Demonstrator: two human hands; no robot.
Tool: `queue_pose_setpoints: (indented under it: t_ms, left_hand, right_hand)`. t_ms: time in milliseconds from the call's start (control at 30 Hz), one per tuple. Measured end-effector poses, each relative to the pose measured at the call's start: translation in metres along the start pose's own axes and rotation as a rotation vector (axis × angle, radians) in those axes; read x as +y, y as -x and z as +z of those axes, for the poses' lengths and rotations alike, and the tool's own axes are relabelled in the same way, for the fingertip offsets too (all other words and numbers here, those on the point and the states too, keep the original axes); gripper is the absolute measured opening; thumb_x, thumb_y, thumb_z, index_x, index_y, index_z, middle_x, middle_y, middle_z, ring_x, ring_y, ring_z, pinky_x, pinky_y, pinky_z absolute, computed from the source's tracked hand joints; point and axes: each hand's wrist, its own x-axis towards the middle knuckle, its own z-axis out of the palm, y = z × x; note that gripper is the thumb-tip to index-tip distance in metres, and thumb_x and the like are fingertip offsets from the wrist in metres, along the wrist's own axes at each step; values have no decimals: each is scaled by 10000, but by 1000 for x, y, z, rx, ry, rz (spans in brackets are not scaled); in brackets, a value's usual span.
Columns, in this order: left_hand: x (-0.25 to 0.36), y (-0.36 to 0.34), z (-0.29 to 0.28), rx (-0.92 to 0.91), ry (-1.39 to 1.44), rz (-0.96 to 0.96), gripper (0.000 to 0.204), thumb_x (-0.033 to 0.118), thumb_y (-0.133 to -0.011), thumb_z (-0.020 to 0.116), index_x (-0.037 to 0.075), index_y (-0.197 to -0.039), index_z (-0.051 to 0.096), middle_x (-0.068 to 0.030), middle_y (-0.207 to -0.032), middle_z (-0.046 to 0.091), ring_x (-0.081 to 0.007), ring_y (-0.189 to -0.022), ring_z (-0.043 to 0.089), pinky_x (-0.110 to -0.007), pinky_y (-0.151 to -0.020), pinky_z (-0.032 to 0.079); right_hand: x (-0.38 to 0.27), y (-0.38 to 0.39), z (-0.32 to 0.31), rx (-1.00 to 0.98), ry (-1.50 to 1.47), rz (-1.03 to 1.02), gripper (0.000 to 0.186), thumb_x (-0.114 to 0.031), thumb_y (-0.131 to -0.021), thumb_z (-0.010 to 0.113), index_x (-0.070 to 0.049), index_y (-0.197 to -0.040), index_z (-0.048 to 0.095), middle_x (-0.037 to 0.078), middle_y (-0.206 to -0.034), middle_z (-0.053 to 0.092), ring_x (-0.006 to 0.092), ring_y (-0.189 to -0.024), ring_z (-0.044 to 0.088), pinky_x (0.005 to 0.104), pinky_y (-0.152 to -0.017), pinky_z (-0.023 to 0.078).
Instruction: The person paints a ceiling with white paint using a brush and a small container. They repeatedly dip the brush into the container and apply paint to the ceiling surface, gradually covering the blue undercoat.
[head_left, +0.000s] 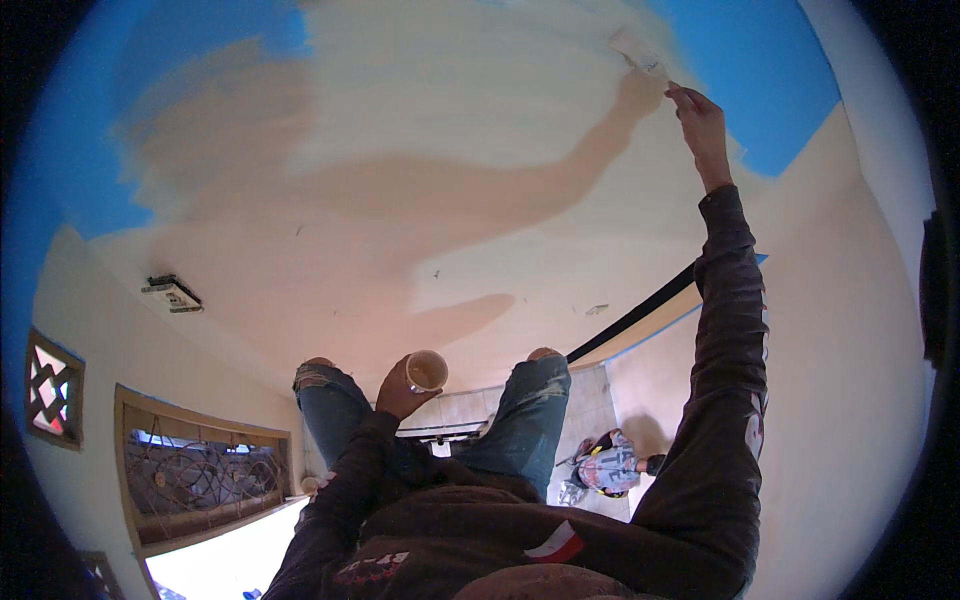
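Note:
My right arm is stretched far up to the right, and my right hand [703,130] grips the handle of a flat paintbrush [638,54]. The brush head lies against or very close to the wall, where cream paint [450,110] borders bright blue paint [770,85]. Low in front of my body, my left hand [397,396] is wrapped around the side of a small round cup [428,371]. Pale, cream-coloured contents show inside the cup. Shadows of my arms and body fall across the painted wall.
A switch or socket box [173,294] sits on the wall at left. Below it are a patterned vent opening [56,388] and a window with a curly grille [205,475]. A dark strip [640,315] runs behind my right arm. Another person [610,466] is far below.

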Motion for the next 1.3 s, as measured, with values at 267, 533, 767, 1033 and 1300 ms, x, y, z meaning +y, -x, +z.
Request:
queue_pose_setpoints:
  t_ms: [267, 533, 767, 1033, 1300]
  left_hand:
    - [-5, 0, 2, 16, -10, 18, 822, 339, -689, 952, 55, -1352, 558, -161, -1276, 660, -322, -1205, 637, -434, -1035, 521]
    - [-9, 0, 2, 18, -34, 8, 816, 343, -698, 948, 40, -1352, 565, -169, -1284, 666, -331, -1208, 640, -434, -1026, 527]
    - [-6, -3, 2, -2, -43, -1, 815, 302, -704, 951, 44, -1365, 551, -161, -1309, 662, -306, -1234, 637, -423, -1060, 520]
    - [-8, -1, 5, 10, -105, 27, 836, 325, -694, 958, 41, -1369, 553, -168, -1298, 669, -315, -1198, 660, -434, -1023, 548]
    - [-13, 4, -1, 24, -126, 27, 852, 351, -696, 955, 44, -1374, 540, -171, -1293, 671, -321, -1192, 664, -441, -1010, 554]
  right_hand:
    - [77, 20, -43, 292, 509, -91, 405, -421, -975, 628, -56, -1052, 786, 205, -915, 746, 391, -839, 714, 462, -743, 555]
    - [102, 34, -46, 435, 690, 81, 317, -314, -971, 590, -52, -917, 761, 225, -862, 733, 435, -792, 720, 522, -702, 579]
    - [36, 28, -11, 335, 641, 50, 335, -338, -971, 593, -47, -939, 756, 242, -896, 725, 465, -862, 701, 550, -758, 568]
    - [-48, 64, 32, 278, 467, -191, 276, -283, -988, 612, -48, -961, 753, 223, -764, 696, 429, -706, 696, 506, -637, 556]
    - [-43, 50, 17, 102, 153, -329, 367, -374, -998, 668, -63, -1174, 753, 195, -817, 740, 209, -682, 709, 349, -651, 560]
